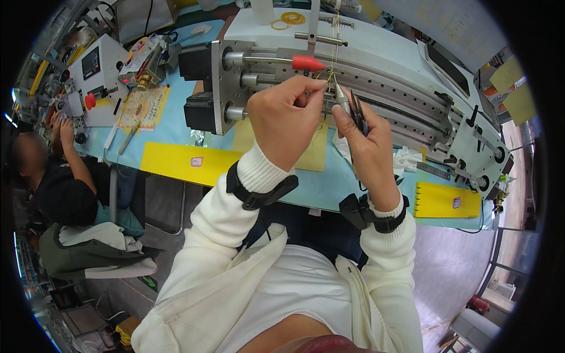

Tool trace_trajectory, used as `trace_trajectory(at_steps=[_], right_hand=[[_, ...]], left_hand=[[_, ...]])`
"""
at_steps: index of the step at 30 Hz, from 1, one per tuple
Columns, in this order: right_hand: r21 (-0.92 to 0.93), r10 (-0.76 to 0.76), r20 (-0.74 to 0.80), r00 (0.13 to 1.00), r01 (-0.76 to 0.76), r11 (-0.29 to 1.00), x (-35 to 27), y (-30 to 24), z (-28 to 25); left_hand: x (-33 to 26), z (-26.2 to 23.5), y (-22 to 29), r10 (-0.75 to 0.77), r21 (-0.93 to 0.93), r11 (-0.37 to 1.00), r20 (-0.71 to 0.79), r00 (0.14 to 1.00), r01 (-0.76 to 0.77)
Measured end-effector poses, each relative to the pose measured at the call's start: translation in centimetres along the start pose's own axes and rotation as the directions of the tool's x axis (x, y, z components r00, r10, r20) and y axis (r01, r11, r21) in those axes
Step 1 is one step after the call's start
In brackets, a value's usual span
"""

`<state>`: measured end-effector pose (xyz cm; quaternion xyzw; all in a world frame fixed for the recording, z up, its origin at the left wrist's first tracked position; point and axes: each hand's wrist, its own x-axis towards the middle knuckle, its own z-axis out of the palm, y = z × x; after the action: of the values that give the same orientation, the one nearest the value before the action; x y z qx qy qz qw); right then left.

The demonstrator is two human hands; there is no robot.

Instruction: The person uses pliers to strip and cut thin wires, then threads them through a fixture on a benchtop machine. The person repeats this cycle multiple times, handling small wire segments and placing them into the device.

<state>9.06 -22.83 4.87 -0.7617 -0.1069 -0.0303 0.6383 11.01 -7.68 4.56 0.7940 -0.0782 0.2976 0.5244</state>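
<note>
The left hand (287, 117) is pinched on thin yellow threads (334, 50), their ends too fine to make out between its fingertips. The threads run up from the hands toward the top edge, before a silvery metal machine with long parallel rails (400, 106). The right hand (369, 144) is closed around a smooth silver pointed tool (342, 99), its rear hidden; a slim black tool (358, 115) beside it is hard to identify. A tapered red tip (307, 63) sits nearby, above the light-blue surface (168, 130).
</note>
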Motion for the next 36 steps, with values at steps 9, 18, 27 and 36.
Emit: trace_trajectory(at_steps=[9, 18, 27, 36], right_hand=[[0.01, -0.01, -0.022, 1.0, 0.01, 1.0, 0.2, -0.2, 0.2], [-0.001, -0.028, -0.024, 0.999, 0.028, 1.0, 0.3, -0.4, 0.4], [-0.001, 0.032, 0.102, 0.994, -0.032, 0.999, -3.2, -0.9, -1.1], [-0.296, 0.262, 0.341, 0.903, -0.162, 0.942, -5.9, 4.4, -1.6]], left_hand=[[0.0, 0.2, -0.1, -0.021, -0.036, 0.999, -0.024, 0.999, 0.02], [0.0, 0.3, 0.0, -0.026, -0.032, 0.999, -0.027, 0.999, 0.025], [0.0, -0.9, 0.0, -0.015, -0.018, 1.0, 0.024, 1.0, 0.015], [-4.2, -4.1, 0.3, 0.19, 0.212, 0.964, -0.14, 0.972, -0.158]])
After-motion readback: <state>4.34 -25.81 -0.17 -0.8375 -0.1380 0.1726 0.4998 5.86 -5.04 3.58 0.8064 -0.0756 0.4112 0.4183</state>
